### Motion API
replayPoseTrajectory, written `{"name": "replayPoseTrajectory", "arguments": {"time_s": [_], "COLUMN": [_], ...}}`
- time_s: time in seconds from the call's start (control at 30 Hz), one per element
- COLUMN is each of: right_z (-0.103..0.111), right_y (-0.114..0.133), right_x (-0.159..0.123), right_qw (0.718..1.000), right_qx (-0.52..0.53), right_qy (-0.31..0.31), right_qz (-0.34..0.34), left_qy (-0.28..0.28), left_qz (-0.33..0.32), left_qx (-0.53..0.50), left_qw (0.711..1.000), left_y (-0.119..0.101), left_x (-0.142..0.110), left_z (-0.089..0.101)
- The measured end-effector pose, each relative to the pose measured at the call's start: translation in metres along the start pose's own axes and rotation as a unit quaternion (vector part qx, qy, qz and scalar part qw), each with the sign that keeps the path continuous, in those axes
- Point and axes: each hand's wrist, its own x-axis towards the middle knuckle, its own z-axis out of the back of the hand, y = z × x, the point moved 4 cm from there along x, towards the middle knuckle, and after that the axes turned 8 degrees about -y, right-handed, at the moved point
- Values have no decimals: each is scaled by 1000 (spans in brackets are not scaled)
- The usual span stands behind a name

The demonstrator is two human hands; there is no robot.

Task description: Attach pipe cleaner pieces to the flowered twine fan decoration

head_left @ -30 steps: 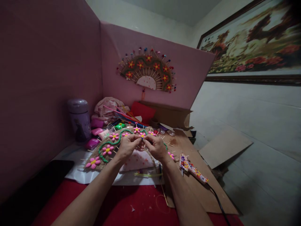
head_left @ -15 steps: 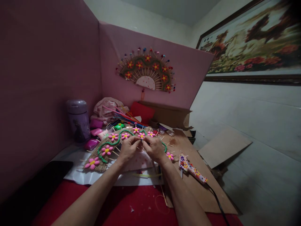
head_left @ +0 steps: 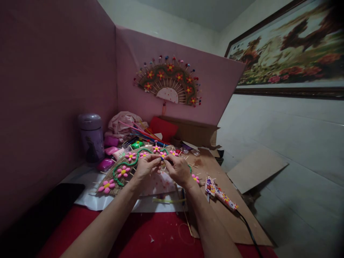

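Between the fingertips of both hands is a small dark blue piece [head_left: 162, 158], perhaps clay; its shape is mostly covered. My left hand [head_left: 147, 168] pinches it from the left, and my right hand [head_left: 177, 169] meets it from the right, fingers closed. Below and behind them lies a half-round fan [head_left: 114, 176] of twine and thin sticks. Pink flowers with yellow centres [head_left: 123, 171] and a wavy green strand [head_left: 127, 165] decorate its band. My hands hide part of the fan's middle.
A flowered glue gun [head_left: 220, 193] with a black cord lies on cardboard [head_left: 242, 222] at right. A purple flask [head_left: 91, 138] stands at left beside pink packets [head_left: 105, 165]. Another decorated fan [head_left: 168, 82] hangs on the pink board. A dark flat object [head_left: 67, 195] lies lower left.
The blue piece shows more clearly between my fingertips, and my fingers have shifted slightly around it. The whole view has moved a little; the fan and tools lie as before.
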Motion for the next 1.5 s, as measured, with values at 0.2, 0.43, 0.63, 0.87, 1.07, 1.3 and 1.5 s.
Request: {"name": "replayPoseTrajectory", "arguments": {"time_s": [0.2, 0.43, 0.63, 0.87, 1.07, 1.3, 1.5], "right_z": [1, 3, -3, -6, -5, -2, -5], "right_y": [2, 14, 18, 15, 16, 14, 17], "right_x": [0, 0, -2, -2, -2, -3, -4], "right_qw": [1000, 997, 997, 998, 999, 998, 991], "right_qx": [0, -17, -27, -4, -19, -46, -88], "right_qy": [-11, -19, -15, -35, -21, -16, 1], "right_qz": [-4, 71, 68, 52, 45, 51, 103], "left_qy": [33, 0, -7, 0, -22, -14, -51], "left_qz": [-36, -116, -100, -84, -119, -129, -238], "left_qx": [35, 148, 114, 77, 140, 196, 327], "left_qw": [998, 982, 988, 994, 983, 972, 913], "left_y": [-4, -16, -15, -8, -14, -15, -26], "left_x": [-1, -1, 3, 4, -2, 3, -1], "left_z": [-2, 3, 6, 5, 3, 8, 8]}}
